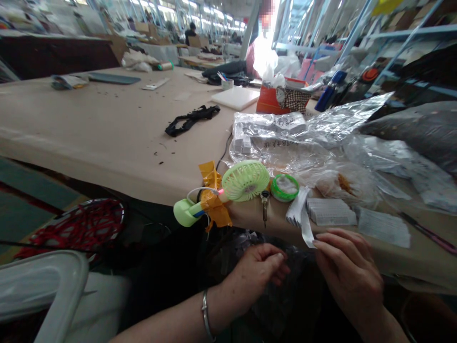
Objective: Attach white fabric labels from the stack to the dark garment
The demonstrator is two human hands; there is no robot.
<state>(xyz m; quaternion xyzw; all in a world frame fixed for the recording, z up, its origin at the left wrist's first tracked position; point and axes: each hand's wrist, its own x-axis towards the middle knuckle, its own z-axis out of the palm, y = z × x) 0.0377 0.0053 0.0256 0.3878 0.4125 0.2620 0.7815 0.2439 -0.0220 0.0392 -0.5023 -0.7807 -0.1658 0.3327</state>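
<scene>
At the near edge of the table [107,126], the right hand [348,269] has it: thumb and fingertips closed on the loose end of a white strip [307,231], drawn just past the edge where the pinch has free air around it. Beside it, the left hand [252,267] sits curled below the edge, thumb against fingers; whether anything is inside, I cannot tell. Follow the strip back and it meets a folded pile [296,209], right next to a stack of labels [332,212], all within easy reach, it seems. Left of those, a pen-like metal tool [264,209] points its tip off the edge, probably to spare the surface. Then a green tub [284,187], and a green fan [245,181] bound by orange tape [217,209], presumably against slipping. Clear plastic bags [282,143] crowd the right; leftward, brown covering, dark scraps, a black band [205,113]. Further off, a white board [235,97] and a red box [267,99]; beyond, a long workroom under strip lights, blue shelving frames [400,34] to the right.
</scene>
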